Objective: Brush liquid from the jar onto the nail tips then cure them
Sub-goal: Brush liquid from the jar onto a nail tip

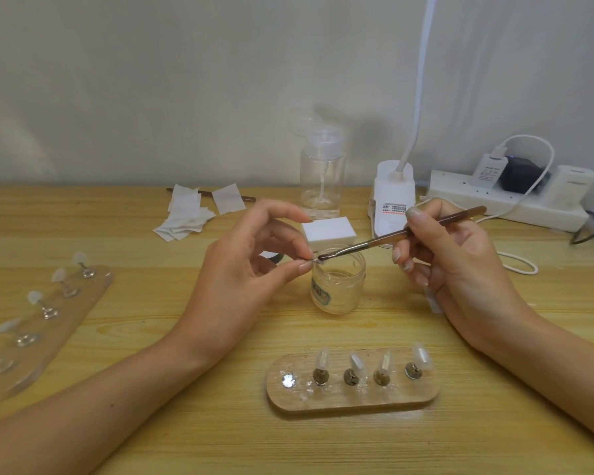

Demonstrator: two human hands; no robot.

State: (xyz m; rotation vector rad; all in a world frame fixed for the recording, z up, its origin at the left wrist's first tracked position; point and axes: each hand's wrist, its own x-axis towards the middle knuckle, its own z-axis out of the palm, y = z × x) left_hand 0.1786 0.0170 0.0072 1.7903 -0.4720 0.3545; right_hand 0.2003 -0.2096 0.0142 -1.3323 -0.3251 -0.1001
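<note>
Centrally on counter [151,423] | left hand [251,265] pinches nail tip [312,261] over open jar [338,286] rim, likely catching drips | right hand [450,265] grips brush [391,236], bristles touching tip

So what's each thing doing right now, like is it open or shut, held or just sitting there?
jar: open, no lid, a little clear liquid inside.
brush: held by right hand, bristles on the nail tip.
nail tip: pinched by left hand above the jar.
wooden stand: four tips upright, leftmost spot bare.
clear stand: five tips mounted, untouched.
pump bottle: cap flipped up, nearly empty.
power strip: chargers plugged in.
</note>
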